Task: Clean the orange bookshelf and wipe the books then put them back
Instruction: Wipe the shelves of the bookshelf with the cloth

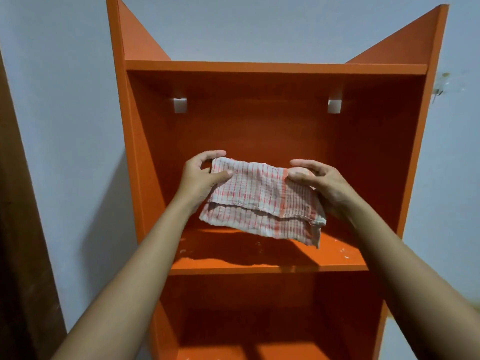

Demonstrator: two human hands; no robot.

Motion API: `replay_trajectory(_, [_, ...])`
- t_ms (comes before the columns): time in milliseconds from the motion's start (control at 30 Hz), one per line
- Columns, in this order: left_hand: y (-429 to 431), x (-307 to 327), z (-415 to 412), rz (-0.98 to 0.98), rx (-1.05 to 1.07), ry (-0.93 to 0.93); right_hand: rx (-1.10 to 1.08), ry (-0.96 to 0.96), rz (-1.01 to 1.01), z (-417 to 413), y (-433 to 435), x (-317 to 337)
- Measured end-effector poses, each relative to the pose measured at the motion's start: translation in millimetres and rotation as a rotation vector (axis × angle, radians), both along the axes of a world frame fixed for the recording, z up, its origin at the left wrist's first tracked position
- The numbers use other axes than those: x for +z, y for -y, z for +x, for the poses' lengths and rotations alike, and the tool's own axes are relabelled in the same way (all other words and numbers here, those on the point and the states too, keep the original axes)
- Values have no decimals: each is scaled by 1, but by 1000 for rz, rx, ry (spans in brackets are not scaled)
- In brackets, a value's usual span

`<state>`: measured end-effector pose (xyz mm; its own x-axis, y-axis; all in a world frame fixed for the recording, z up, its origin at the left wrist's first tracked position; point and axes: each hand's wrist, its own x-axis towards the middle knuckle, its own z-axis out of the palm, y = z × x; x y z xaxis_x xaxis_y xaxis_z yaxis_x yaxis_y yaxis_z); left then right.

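The orange bookshelf stands against a pale wall, and no books show in its compartments. In front of the middle compartment I hold a folded white cloth with red stripes stretched between both hands. My left hand pinches the cloth's upper left corner between thumb and fingers. My right hand grips its upper right edge, fingers curled over the fabric. The cloth hangs a little above the shelf board, which carries pale specks and smears.
Two white square brackets sit on the back panel. A brown wooden edge runs down the left. A small hook is fixed to the wall right of the shelf. The lower compartment lies in shadow.
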<state>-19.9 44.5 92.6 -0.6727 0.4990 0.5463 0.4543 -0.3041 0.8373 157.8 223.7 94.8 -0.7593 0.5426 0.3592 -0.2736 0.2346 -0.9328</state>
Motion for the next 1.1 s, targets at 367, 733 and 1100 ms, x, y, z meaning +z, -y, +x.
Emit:
replay_trajectory(367, [-33, -12, -1, -295, 328, -485, -375, 213, 513, 11, -40, -11])
replay_trajectory(733, [-62, -9, -6, -364, 269, -509, -556, 231, 575, 17, -63, -4])
replay_trajectory(1100, [-112, -13, 2, -420, -128, -451, -465, 61, 573, 5, -90, 26])
